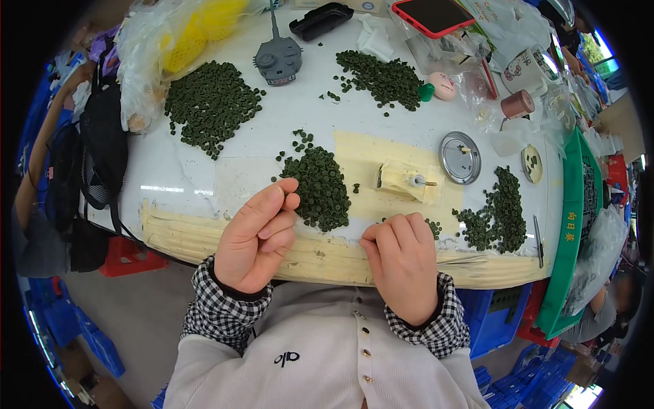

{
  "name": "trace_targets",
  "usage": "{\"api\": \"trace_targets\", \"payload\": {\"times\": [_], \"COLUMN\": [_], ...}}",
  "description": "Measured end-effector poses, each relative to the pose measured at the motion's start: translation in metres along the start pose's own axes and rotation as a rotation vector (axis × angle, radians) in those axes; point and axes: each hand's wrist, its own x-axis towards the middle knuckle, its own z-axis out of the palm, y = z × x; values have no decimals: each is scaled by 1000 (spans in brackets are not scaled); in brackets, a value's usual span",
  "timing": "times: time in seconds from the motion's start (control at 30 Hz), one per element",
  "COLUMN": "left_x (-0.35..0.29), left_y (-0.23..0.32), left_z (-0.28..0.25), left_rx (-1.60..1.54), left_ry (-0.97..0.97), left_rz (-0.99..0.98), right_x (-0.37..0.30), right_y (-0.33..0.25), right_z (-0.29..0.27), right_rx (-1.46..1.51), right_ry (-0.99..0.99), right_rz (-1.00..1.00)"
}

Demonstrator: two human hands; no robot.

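My left hand (259, 235) is raised at the near left of a heap of small dark green round parts (317, 191). Its thumb and forefinger are pinched together; anything between them is too small to make out. Low over the table's near edge, my right hand (407, 262) has its fingers curled and drawn together, and what they hold, if anything, is hidden. A few loose green parts (433, 228) lie beside its fingers. Just beyond it, a small tape-covered block (402, 178) with a white collar and a metal pin sits on a yellowish patch of the tabletop.
More green parts form heaps at far left (212, 105), far middle (385, 78) and right (504, 215). A grey toy tank turret (278, 60), round metal lid (460, 158), slim metal tool (538, 242), red-cased phone (432, 15) and green tray (571, 225) surround them. A black bag (102, 150) hangs left.
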Motion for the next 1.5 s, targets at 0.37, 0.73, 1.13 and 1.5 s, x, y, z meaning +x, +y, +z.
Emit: {"api": "trace_targets", "payload": {"times": [0.37, 0.73, 1.13, 1.5], "left_x": [-3, 2, 10, 10], "left_y": [-3, -35, -49, -53], "left_z": [-2, 7, 14, 17], "left_rx": [28, 145, 195, 225], "left_ry": [-40, -119, -150, -158], "left_rz": [6, -210, -229, -200], "right_x": [-2, -3, -6, -9], "right_y": [-5, 6, 11, 13], "right_z": [3, -22, -20, -20], "right_rx": [-101, 403, 824, 813], "right_ry": [-34, 253, 214, 209], "right_rz": [-70, 117, 196, 251]}}
